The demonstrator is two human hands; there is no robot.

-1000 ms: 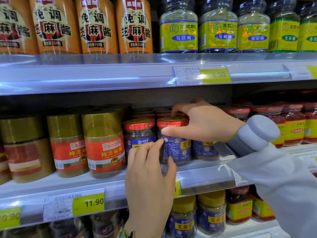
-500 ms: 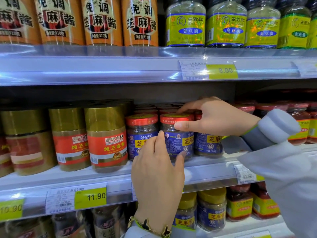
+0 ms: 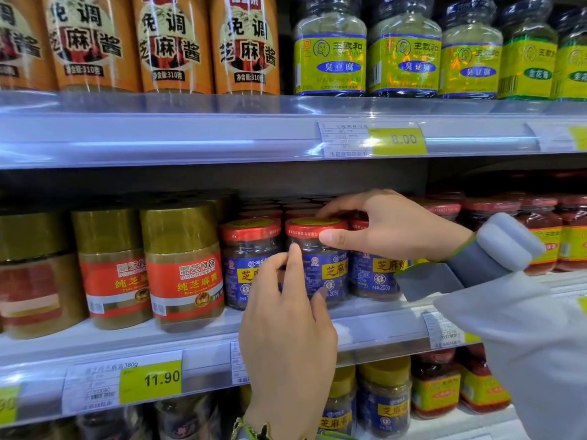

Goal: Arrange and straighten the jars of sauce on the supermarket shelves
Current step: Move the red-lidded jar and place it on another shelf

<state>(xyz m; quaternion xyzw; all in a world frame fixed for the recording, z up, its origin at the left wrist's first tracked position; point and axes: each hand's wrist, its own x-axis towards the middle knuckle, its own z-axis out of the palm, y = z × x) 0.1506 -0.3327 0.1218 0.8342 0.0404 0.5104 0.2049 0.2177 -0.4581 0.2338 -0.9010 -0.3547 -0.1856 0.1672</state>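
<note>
- Item: jar (image 3: 317,258), red lid, blue label; front row of middle shelf (image 3: 381,315), upright, just behind the front lip, between two matching jars.
- Risk, tipping: likely if the pull at the lid outruns the push at the base; glass, top-heavy under a high grip, open aisle in front.
- Risk, knock-on: left neighbour (image 3: 249,262) and right neighbour (image 3: 374,265) touching or nearly so; sideways twist apt to shove them askew or spin their labels off front.
- Risk, label: partly hidden by fingers; hard to judge squareness until released.
- Right hand (image 3: 390,230): closed on the jar's lid, thumb at the front rim, fingers over the top toward the back.
- Left hand (image 3: 286,315): half open, fingers up against the jar's left side, thumb on the label's lower front; a light steadying pinch, not a full wrap.
</note>
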